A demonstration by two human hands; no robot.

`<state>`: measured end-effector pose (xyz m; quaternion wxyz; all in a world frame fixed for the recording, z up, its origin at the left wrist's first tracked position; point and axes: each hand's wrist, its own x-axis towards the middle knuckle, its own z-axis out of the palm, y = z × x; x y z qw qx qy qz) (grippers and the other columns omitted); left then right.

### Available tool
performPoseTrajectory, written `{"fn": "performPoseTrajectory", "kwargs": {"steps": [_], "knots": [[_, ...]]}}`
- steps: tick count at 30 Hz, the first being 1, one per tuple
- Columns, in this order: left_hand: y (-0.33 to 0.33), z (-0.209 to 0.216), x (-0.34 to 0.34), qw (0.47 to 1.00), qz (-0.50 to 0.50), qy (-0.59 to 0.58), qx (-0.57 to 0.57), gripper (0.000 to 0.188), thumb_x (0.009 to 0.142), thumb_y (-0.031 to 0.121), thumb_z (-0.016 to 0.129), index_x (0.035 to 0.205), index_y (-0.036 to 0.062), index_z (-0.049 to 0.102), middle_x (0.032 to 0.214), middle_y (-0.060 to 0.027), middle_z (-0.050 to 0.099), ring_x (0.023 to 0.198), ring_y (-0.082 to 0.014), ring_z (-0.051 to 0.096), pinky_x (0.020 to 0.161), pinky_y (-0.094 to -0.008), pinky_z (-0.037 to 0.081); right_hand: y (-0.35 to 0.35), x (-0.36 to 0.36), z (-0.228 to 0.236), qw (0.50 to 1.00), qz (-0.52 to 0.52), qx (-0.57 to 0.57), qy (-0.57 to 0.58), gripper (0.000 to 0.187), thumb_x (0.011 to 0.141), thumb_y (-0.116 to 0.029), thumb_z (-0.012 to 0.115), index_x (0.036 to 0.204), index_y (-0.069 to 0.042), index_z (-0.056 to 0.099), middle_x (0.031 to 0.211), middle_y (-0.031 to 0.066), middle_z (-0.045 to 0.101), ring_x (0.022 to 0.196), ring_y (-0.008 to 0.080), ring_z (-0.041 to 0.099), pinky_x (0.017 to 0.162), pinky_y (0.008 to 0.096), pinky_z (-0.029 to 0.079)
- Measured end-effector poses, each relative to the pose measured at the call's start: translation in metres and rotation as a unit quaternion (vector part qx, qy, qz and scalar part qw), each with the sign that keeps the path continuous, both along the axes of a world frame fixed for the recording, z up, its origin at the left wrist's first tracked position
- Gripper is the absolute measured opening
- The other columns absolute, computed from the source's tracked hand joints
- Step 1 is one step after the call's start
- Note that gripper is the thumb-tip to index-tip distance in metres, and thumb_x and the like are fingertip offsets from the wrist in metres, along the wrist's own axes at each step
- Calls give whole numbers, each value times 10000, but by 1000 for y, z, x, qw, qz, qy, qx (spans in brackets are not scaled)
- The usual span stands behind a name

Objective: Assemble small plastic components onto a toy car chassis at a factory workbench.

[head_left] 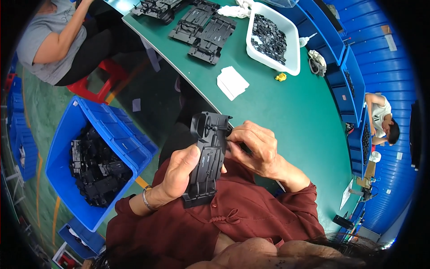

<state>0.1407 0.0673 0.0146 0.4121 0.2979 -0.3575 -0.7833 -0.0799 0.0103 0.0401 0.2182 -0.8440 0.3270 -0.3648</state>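
A long green-topped counter (295, 116) runs before us. To the left, an open blue plastic crate (121, 127) holds black parts (96, 177). Far on the counter sits a white plastic tub (268, 64) of small black pieces (271, 38). Near centre, a long black moulded plastic frame (207, 163) sits gripped in our left hand (181, 172); our right hand (256, 150), curled narrow, is at its right edge, and we cannot tell whether it holds anything.

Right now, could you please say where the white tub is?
In the head view, the white tub is above and right of centre, on the green table beside black parts.
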Motion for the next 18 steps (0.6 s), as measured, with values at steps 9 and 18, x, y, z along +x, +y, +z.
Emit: {"fn": "performPoseTrajectory", "kwargs": {"steps": [9, 18], "knots": [[0, -2, 1, 1000, -15, -15, -6, 620, 1109, 463, 265, 1180, -62, 588, 987, -176, 730, 827, -170, 696, 763, -303, 571, 0, 0, -5, 1000, 1, -20, -6, 260, 665, 119, 773, 877, 28, 652, 817, 110, 644, 661, 246, 626, 554, 353, 492], [2, -5, -3, 1000, 20, 8, -13, 597, 1118, 451, 294, 1179, -41, 626, 941, -116, 733, 774, -99, 661, 704, -253, 547, 1, 3, -2, 999, -7, -35, 1, 283, 650, 117, 783, 888, 33, 655, 814, 116, 649, 656, 243, 630, 554, 349, 496]]}}
